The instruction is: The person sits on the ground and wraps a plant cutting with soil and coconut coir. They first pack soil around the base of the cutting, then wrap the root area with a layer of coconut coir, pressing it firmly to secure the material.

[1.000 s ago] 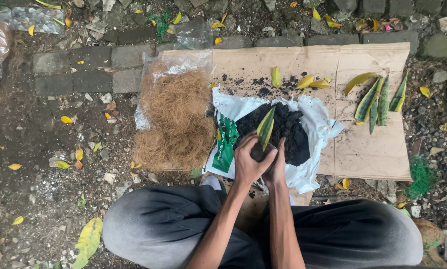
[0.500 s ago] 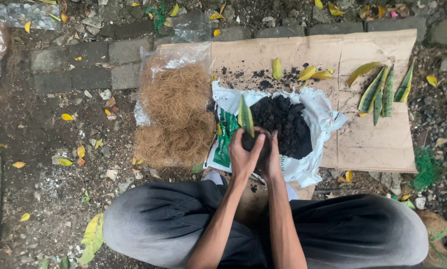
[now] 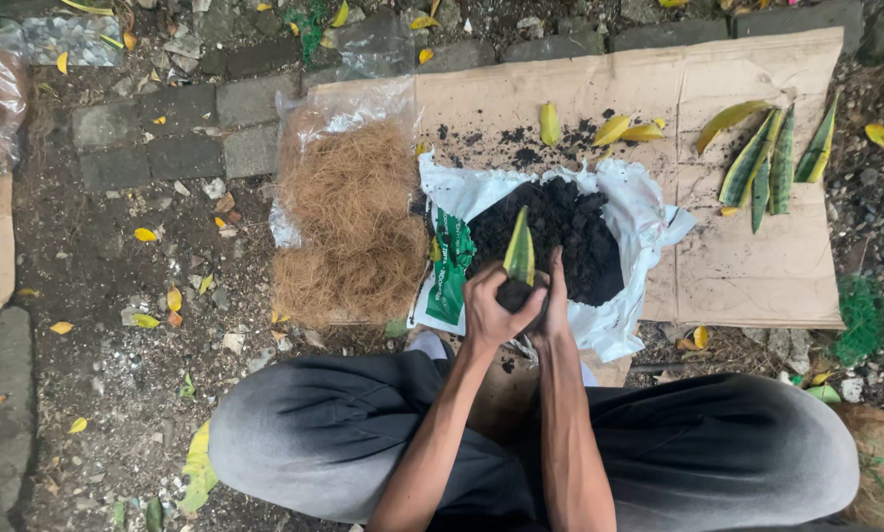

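Note:
My left hand and my right hand are cupped together around a dark lump of soil. A green and yellow leaf cutting stands upright out of that lump, between my two hands. Just beyond my hands lies an open white sack holding black soil. I am squatting, with my knees in grey trousers below the hands.
A clear bag of brown coconut fibre lies left of the sack. Everything rests on a flattened cardboard sheet. Several long striped leaf cuttings lie at its right, small yellow ones behind the sack. Paving stones and dirt surround.
My hands have drawn back toward me from above the soil. They have closed tighter around the base of the leaf, which now stands more upright.

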